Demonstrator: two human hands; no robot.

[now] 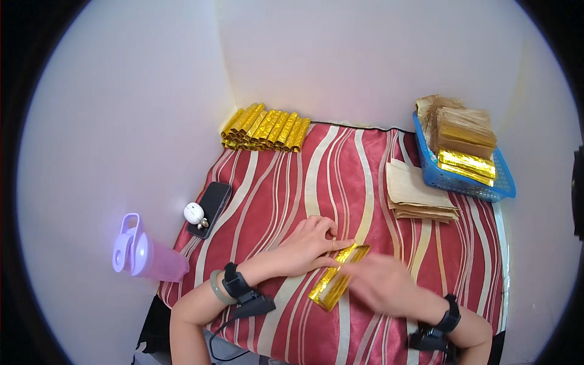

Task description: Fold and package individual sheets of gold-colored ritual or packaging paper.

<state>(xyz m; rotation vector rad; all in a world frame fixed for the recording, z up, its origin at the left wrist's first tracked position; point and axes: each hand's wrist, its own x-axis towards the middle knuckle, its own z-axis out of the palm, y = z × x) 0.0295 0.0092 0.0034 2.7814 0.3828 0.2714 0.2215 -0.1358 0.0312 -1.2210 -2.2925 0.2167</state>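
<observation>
A gold foil paper strip (334,281), folded long and narrow, lies slantwise on the cloth in front of me. My left hand (313,244) holds it down, the index finger stretched to its far end and the thumb at its left edge; the other fingers are curled. Over the strip's right side is my right hand (384,285), smeared by motion, so its fingers do not show clearly. Both wrists wear black straps with small devices. Rolled gold foil tubes (264,128) are piled at the back left.
A red striped cloth (274,201) covers the table. At the right, brown paper sheets (420,188) lie beside a blue basket (468,187) with more paper and gold foil. At left are a black phone (216,198), a white earphone case (194,213) and a purple bottle (155,258). White walls enclose the table.
</observation>
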